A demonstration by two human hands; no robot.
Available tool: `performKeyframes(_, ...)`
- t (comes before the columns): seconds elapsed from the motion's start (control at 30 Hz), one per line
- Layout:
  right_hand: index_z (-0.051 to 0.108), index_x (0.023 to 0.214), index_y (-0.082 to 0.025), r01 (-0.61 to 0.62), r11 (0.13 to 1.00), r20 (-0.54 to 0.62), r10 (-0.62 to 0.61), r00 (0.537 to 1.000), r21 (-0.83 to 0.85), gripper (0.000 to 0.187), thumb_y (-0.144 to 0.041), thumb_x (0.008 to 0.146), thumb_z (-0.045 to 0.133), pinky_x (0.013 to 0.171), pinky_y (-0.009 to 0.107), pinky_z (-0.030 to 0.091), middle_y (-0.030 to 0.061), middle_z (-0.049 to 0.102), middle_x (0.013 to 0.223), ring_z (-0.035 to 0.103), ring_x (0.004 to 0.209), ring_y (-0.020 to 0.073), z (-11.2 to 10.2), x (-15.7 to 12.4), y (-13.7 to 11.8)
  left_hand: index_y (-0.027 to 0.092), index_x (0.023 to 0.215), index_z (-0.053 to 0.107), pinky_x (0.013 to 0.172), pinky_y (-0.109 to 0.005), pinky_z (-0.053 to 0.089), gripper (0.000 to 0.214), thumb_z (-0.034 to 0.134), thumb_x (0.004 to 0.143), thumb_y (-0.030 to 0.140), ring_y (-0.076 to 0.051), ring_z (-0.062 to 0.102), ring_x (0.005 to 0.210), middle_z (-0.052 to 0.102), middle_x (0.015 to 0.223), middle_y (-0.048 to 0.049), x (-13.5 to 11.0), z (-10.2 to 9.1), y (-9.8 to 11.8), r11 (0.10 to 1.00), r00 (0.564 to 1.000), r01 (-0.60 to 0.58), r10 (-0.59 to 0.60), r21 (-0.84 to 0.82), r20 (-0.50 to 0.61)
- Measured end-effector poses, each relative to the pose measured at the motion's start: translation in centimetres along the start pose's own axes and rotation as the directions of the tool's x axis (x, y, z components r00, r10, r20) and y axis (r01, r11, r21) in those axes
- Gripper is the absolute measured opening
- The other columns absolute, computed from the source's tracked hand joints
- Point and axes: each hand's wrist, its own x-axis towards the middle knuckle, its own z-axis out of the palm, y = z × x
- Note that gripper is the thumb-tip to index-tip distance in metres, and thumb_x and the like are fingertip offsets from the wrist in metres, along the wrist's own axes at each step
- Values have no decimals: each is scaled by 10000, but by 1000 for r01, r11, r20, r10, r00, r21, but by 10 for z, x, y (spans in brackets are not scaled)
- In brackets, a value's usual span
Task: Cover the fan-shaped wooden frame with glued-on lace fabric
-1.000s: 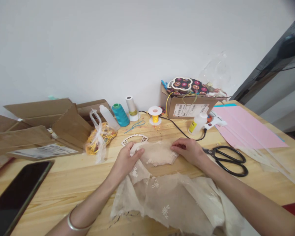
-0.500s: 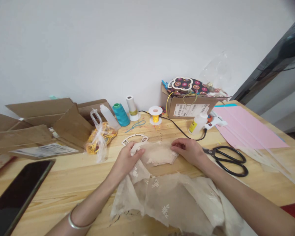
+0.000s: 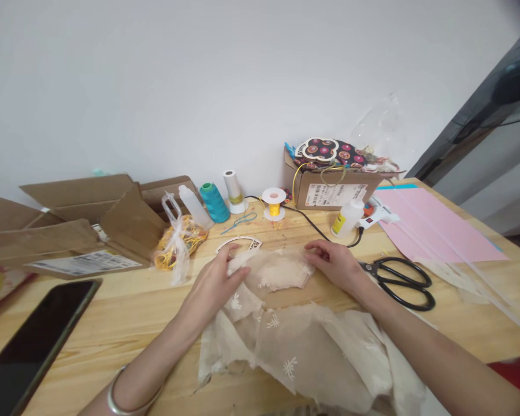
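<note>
A sheer cream fabric [image 3: 294, 341] with white embroidered flowers lies crumpled on the table in front of me. Its far part forms a narrow strip between my hands. My left hand [image 3: 220, 276] grips the strip's left end, thumb on top and fingers partly hidden behind the cloth. At the right end, my right hand [image 3: 331, 261] pinches the edge between thumb and fingertips. Just beyond the left fingers lies a fan-shaped openwork piece [image 3: 242, 241], partly covered by hand and cloth. Black-handled scissors [image 3: 401, 282] rest to the right of my right wrist, their blades mostly hidden.
Behind stand a yellow thread spool [image 3: 274, 209], a teal thread cone [image 3: 215, 203] and a glue bottle [image 3: 348, 218]. Cardboard boxes [image 3: 125, 231] flank the back. A phone [image 3: 34, 341] lies left; pink sheets [image 3: 437, 222] lie right. A black cable [image 3: 307, 218] crosses behind.
The left fingers have shifted slightly, covering more of the fan-shaped piece's left end. Both hands stay on the fabric strip. The view has moved a little.
</note>
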Motion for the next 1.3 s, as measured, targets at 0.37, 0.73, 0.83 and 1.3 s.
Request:
performKeyframes(0.37,600,887,-159,32,999,-37,-33,999,-23,208,-264,738,499,501,228,392,-15,552,591,492,511,113,-2,-3,-1,222,1247,322,746,-372,460,547,501,756,381,-229,573,892,512,1067,-100,-4,-6,-3,936,975,-195,217,295,-45)
performKeyframes(0.73,597,918,-163,332,920,-162,-367,916,-206,224,-199,805,408,730,303,487,74,666,904,618,836,181,-20,-15,-18,132,1295,293,1025,-384,282,468,374,856,275,-213,229,1288,339,1368,-127,-25,14,30,579,682,-714,702,394,206)
performKeyframes(0.83,590,977,-156,315,927,-139,-346,928,-202,274,-185,812,374,795,323,486,85,655,995,606,927,187,-17,-20,-15,131,1328,238,1025,-399,274,594,436,821,368,-246,192,1295,263,1398,-152,-26,25,24,587,697,-710,664,390,271)
performKeyframes(1.3,501,1175,-135,347,882,7,-364,931,-318,380,-250,849,345,955,404,393,116,510,1230,446,1160,215,1,-32,-6,216,1326,261,989,-481,282,603,422,800,462,-290,184,1293,223,1411,-159,-32,34,6,710,796,-605,556,362,241)
